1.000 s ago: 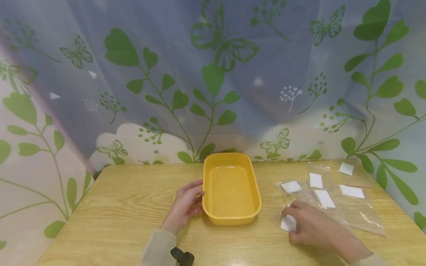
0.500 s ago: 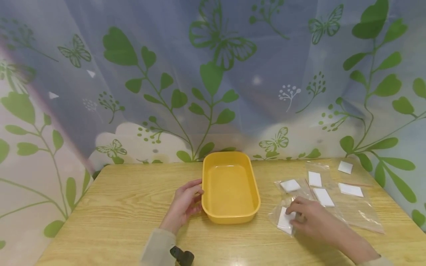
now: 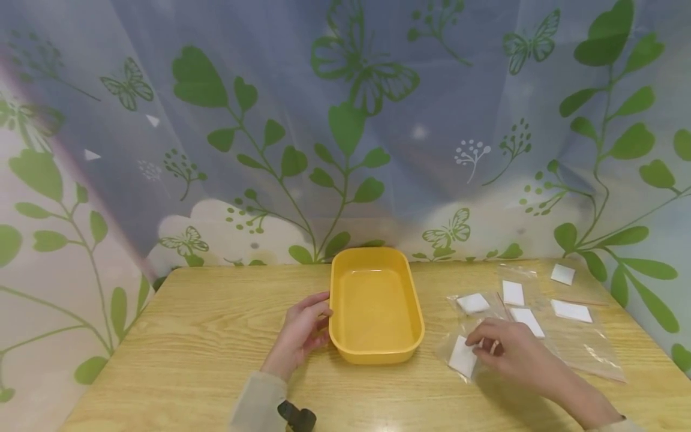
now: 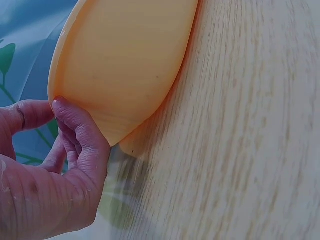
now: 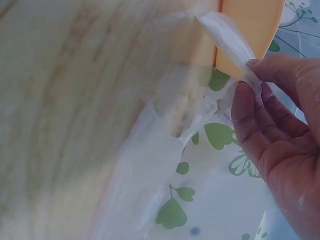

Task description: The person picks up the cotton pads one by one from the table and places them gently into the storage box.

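My left hand point(image 3: 301, 331) is at the left side of a yellow plastic tub point(image 3: 376, 306), which stands on the table. The left wrist view has the thumb and a finger pinching the tub's rim point(image 4: 51, 75). To the tub's right, my right hand point(image 3: 515, 355) pinches the edge of a small clear plastic bag point(image 5: 227, 37) between thumb and fingers. Inside that bag is a flat white rectangular piece point(image 3: 462, 356), tilted towards the tub. Seen from the right wrist, the film bunches at the fingertips point(image 5: 254, 64). Nothing lies in the tub.
Several more clear zip bags with flat white pieces lie at the right, among them a near one point(image 3: 473, 303) and a wide one point(image 3: 571, 311). A small white piece point(image 3: 562, 274) lies near the back edge. Behind the table point(image 3: 216, 348) hangs a leaf-patterned curtain point(image 3: 259, 90).
My right hand has shifted slightly right and drawn back from over the white piece, now pinching the bag's edge, so more of the piece shows. The left hand and tub have stayed put.
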Demonstrator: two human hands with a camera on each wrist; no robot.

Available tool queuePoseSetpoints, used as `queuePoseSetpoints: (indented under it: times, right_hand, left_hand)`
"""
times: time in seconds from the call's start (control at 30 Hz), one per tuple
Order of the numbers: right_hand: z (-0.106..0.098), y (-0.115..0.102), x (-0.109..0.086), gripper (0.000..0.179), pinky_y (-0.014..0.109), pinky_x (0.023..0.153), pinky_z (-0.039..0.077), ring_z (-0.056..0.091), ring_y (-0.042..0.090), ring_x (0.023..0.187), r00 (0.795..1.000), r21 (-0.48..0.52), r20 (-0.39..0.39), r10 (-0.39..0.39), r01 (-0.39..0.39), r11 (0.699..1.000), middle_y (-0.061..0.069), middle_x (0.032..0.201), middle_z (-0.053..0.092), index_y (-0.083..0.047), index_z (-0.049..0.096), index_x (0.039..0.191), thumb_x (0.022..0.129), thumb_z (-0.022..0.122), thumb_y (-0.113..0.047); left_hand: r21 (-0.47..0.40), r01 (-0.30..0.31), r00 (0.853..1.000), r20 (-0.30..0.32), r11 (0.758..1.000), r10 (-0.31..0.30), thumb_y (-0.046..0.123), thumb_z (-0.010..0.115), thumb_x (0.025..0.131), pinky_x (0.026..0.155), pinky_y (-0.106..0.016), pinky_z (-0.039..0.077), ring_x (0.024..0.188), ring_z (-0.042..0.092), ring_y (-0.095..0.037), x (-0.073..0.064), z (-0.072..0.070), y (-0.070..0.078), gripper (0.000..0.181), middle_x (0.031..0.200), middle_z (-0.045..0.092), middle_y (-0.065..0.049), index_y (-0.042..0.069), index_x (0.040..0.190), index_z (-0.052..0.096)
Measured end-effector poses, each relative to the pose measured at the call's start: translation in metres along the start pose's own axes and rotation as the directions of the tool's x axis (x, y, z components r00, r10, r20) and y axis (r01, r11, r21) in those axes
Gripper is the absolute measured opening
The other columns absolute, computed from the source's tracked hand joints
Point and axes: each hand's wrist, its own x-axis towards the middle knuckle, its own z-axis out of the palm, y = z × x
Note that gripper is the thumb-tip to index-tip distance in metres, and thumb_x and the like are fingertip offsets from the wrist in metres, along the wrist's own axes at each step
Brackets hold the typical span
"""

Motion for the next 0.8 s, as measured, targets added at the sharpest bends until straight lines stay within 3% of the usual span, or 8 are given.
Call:
queuePoseSetpoints:
  times: [0.2, 0.8]
  right_hand:
    - [-0.006, -0.001, 0.007, 0.035, 0.010, 0.054, 0.045, 0.055, -0.008, 0.069, 0.999, 0.002, -0.049, -0.020, 0.021, 1.000, -0.005, 0.081, 0.068, -0.015, 0.072, 0.085, 0.067, 0.080, 0.014]
    - [-0.032, -0.014, 0.050, 0.038, 0.008, 0.059, 0.048, 0.058, -0.007, 0.072, 0.995, -0.046, -0.076, -0.066, 0.062, 0.997, -0.006, 0.086, 0.072, -0.015, 0.073, 0.090, 0.069, 0.076, 0.016]
  left_hand:
    - [0.005, -0.005, 1.000, 0.001, 1.000, 0.005, 0.010, 0.059, 0.087, 0.059, -0.020, 0.049, 0.086, 0.063, -0.015, 0.000, 0.000, -0.001, 0.053, 0.112, 0.063, -0.007, 0.008, 0.140, 0.058]
    - [0.002, 0.000, 1.000, 0.005, 1.000, 0.000, 0.012, 0.060, 0.089, 0.060, -0.021, 0.049, 0.088, 0.063, -0.015, 0.000, -0.001, -0.001, 0.053, 0.118, 0.063, -0.009, 0.008, 0.141, 0.057]
